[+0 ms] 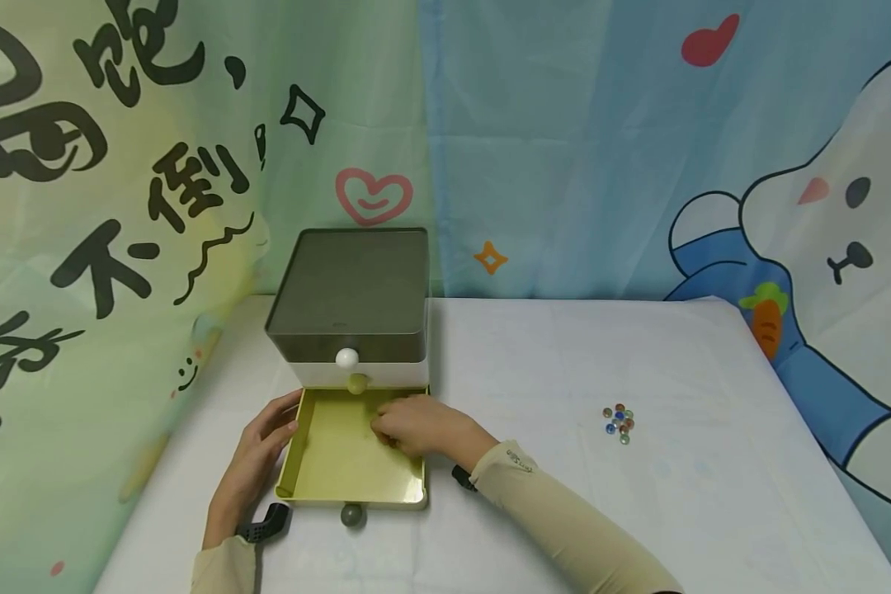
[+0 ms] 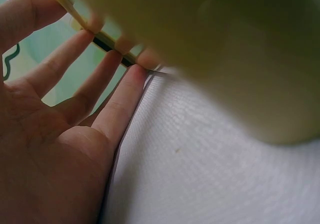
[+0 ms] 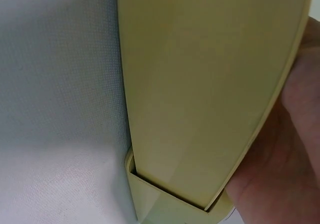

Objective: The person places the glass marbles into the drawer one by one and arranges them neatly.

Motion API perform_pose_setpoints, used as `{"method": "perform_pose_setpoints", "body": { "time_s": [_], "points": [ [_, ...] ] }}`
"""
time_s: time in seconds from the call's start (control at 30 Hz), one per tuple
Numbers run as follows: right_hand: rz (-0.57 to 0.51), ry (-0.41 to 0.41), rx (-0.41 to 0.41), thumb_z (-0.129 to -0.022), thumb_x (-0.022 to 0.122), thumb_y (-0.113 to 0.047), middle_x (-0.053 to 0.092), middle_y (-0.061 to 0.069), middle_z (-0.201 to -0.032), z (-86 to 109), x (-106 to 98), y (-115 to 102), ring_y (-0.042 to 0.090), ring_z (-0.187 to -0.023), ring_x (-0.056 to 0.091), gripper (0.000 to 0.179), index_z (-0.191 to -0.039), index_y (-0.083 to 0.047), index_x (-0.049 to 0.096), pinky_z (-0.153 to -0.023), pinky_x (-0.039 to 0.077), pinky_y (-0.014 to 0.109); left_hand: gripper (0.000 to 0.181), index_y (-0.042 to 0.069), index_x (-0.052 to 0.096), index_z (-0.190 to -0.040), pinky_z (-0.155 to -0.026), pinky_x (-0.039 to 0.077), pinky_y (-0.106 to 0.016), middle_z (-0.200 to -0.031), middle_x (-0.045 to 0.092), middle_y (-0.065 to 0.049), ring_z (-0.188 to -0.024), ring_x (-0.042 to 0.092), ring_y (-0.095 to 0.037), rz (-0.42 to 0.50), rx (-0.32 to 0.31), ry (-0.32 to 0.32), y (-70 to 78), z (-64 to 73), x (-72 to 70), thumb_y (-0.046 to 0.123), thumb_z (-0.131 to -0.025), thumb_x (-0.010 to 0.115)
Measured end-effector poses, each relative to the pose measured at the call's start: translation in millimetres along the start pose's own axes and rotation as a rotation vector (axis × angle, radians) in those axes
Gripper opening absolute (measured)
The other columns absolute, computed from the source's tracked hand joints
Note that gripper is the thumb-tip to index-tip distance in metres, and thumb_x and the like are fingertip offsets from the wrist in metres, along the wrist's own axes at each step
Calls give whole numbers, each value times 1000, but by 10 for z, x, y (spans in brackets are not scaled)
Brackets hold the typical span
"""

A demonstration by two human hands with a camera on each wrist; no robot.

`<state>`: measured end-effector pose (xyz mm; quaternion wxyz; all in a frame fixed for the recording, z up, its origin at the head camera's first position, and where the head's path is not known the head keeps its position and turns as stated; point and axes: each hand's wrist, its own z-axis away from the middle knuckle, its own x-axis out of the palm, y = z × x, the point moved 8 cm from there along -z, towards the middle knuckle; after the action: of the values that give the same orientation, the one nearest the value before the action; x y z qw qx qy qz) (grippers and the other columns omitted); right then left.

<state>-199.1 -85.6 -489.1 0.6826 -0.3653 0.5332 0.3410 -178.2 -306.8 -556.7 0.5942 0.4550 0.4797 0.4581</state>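
Observation:
A small desktop drawer box point(image 1: 353, 289) has its bottom drawer point(image 1: 327, 483), yellow-green with a grey ball knob point(image 1: 352, 516), pulled out. My left hand point(image 1: 248, 466) is at the drawer's left side; in the left wrist view its fingers point(image 2: 117, 106) reach out fairly straight, tips right at the side. My right hand point(image 1: 423, 425) reaches over the right wall into the drawer, fingers bent down toward its floor. I cannot tell whether those fingertips hold anything. In the right wrist view the drawer's outer side point(image 3: 205, 83) hides the fingers.
Several small coloured glass marbles point(image 1: 619, 422) lie in a cluster on the white tablecloth point(image 1: 527, 355), well to the right of the box. A white knob point(image 1: 346, 358) and a yellow-green knob point(image 1: 357, 384) mark the upper drawers. A printed curtain point(image 1: 549, 165) hangs behind.

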Motion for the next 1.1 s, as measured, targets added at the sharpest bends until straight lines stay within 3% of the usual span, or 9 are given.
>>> {"method": "perform_pose_setpoints", "body": {
  "time_s": [0.47,0.83,1.1],
  "points": [
    [-81,10,14,-94,69,-7,63,-11,-95,48,-29,6,6,-81,57,16,-93,-23,71,-68,44,23,54,8,37,-161,-105,43,-9,-166,36,-19,-138,49,0,24,31,-4,32,5,10,17,-109,52],
    [-75,40,22,-94,71,-8,66,-11,-99,104,-82,-16,8,-85,61,16,-100,-23,72,-69,48,23,55,11,37,-161,-105,43,-9,-166,37,-17,-137,50,0,14,24,4,38,15,9,19,-109,53],
    [-158,92,-17,-94,69,-7,68,-9,-104,250,-188,-55,7,-86,61,17,-105,-19,72,-73,51,22,55,11,37,-161,-104,44,-9,-166,36,-17,-136,51,0,16,24,3,21,2,10,20,-109,53]
  ]
}}
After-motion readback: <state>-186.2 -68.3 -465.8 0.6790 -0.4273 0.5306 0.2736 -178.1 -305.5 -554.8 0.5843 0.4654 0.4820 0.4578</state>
